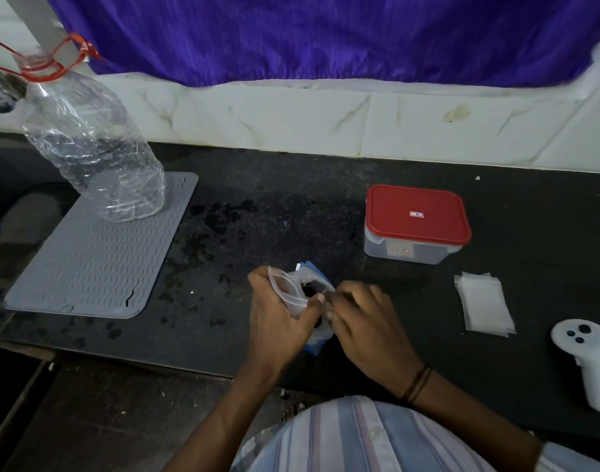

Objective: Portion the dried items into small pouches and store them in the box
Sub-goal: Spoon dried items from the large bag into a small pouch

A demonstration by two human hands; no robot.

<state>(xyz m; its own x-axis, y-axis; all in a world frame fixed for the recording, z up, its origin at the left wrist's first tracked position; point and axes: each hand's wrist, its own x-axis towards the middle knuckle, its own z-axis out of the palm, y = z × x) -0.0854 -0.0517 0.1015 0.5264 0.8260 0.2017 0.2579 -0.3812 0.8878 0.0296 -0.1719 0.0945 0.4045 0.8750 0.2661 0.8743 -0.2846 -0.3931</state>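
Observation:
My left hand (278, 321) grips a small clear zip pouch (288, 294) near the front of the dark counter. Just right of it, my right hand (360, 318) has its fingers curled at the mouth of a larger clear bag with blue edges (314, 272), which lies between both hands; dark items show inside it. Whether the fingers pinch an item is hidden. A clear box with a red lid (417, 223) stands shut at the back right. A stack of empty small pouches (484, 303) lies to the right.
A grey ribbed mat (97, 253) lies at the left with a crumpled clear plastic bottle (91, 144) on its far corner. A white handheld controller (586, 356) rests at the right edge. Tiled wall and a purple curtain (326, 35) are behind. Wet spots mark the counter.

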